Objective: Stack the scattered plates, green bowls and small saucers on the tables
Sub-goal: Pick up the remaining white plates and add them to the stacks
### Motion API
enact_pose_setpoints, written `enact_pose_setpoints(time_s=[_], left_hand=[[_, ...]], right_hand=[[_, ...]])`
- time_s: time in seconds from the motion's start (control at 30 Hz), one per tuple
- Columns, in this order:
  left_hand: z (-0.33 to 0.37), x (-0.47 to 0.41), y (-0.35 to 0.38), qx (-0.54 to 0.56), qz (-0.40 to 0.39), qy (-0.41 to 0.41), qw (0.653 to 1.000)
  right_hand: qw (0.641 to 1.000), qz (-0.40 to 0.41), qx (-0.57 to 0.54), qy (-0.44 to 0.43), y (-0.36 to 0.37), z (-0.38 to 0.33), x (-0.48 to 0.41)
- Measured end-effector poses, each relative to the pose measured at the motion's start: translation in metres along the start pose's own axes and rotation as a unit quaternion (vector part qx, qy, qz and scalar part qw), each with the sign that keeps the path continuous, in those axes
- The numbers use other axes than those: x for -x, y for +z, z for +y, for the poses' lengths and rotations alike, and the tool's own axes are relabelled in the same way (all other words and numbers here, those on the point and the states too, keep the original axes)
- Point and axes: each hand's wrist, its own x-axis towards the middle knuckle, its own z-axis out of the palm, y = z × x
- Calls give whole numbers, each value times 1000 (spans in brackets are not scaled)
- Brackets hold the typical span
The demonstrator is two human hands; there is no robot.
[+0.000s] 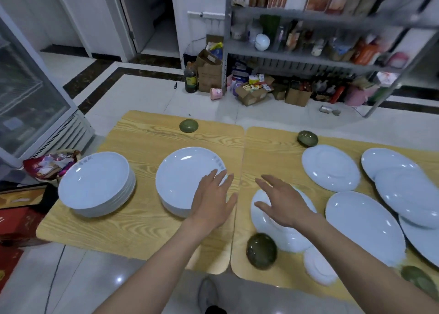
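Plates are sitting half gathered: a tall stack and a second stack are standing on the left counter, so that share looks done. On the right counter an overturned plate and loose plates are lying unstacked, some overlapping. Green bowls are lying singly across both counters, and a small saucer is lying near the front edge, so most sorting looks left to do. Both hands are grasping nothing, fingers spread: the left hand is hovering at the second stack's rim, the right hand over the overturned plate; I cannot tell whether either is touching.
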Motion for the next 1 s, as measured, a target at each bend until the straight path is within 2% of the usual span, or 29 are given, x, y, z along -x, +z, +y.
enact_pose_setpoints(time_s=[0.1, 0.23, 0.57, 0.77, 1.0], left_hand=[[54, -2, 1, -60, -14, 52, 997], [129, 1, 11, -81, 2, 99, 992], [302, 30, 51, -82, 35, 182, 979], [363, 30, 73, -105, 51, 213, 970], [412, -13, 104, -97, 39, 232, 967]], right_hand=[[997, 36, 45, 44, -20, 42, 48], [989, 68, 77, 109, -33, 101, 118], [973, 107, 48, 199, -37, 217, 276], [967, 103, 41, 228, -39, 264, 321], [965, 90, 58, 240, -42, 329, 318]])
